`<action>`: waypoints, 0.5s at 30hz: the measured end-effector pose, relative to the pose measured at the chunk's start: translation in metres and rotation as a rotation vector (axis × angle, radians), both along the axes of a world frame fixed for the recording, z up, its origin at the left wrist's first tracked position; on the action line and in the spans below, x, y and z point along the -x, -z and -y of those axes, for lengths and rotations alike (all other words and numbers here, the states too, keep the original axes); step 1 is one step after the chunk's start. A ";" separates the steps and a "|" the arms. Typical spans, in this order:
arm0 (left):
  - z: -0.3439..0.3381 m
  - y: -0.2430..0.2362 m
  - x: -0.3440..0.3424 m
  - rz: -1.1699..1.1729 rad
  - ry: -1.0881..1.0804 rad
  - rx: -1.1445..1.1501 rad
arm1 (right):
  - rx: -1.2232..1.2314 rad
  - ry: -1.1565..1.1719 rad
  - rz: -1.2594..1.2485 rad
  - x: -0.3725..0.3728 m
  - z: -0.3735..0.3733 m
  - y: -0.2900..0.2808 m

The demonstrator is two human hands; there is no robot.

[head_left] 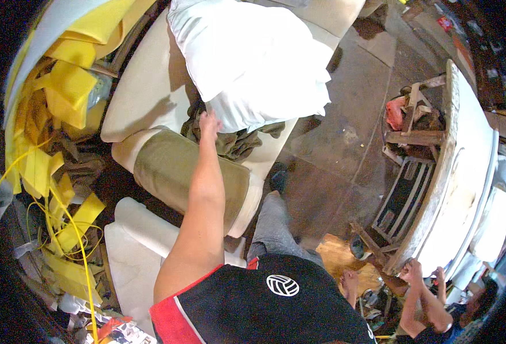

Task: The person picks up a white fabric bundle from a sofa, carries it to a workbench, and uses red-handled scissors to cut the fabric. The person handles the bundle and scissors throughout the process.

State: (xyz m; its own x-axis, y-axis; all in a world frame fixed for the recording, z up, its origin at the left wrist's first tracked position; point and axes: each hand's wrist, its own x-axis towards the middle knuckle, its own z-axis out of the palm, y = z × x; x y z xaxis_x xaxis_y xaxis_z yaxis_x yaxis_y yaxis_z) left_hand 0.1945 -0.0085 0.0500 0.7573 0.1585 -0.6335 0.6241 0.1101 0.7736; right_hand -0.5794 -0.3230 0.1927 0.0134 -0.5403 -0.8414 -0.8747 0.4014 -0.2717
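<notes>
Because the plump white fabric cushion [259,63] seems light and soft, its edge suits the half-curled left hand [210,122], grip unclear.

L arm [206,189] stretched nearly straight, lower ctr up to just L of ctr; L hand [210,124] at its end, finger bend unclear. R hand [350,281] lower R of ctr, fingers approx. curled.

Workshop, apparently upholstery: yellow foam pieces [69,94], heaped left of the left grip [210,124]; cream sofa [141,100], below it; worn wooden-edged bench [471,146], well to its right; yellow hose [82,252], lower left.
</notes>
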 end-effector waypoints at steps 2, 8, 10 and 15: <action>0.017 -0.003 -0.038 0.011 -0.096 0.135 | 0.212 -0.327 0.071 -0.071 -0.002 -0.026; 0.038 0.016 -0.133 0.228 0.001 0.107 | 0.218 -0.556 0.119 -0.171 0.018 -0.039; 0.059 0.001 -0.151 0.062 -0.136 0.168 | 0.193 -0.530 0.053 -0.177 0.026 -0.042; 0.104 -0.098 -0.142 0.226 -0.117 0.216 | 0.288 -0.768 -0.008 -0.178 0.051 -0.036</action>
State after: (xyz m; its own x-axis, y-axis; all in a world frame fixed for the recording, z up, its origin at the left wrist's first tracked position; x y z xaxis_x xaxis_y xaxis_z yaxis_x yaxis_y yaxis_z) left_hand 0.3362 -0.1127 0.1479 0.8669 0.1331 -0.4804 0.4130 0.3480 0.8416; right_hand -0.4010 -0.3743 0.2286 0.4621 -0.5782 -0.6724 -0.8797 -0.3947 -0.2651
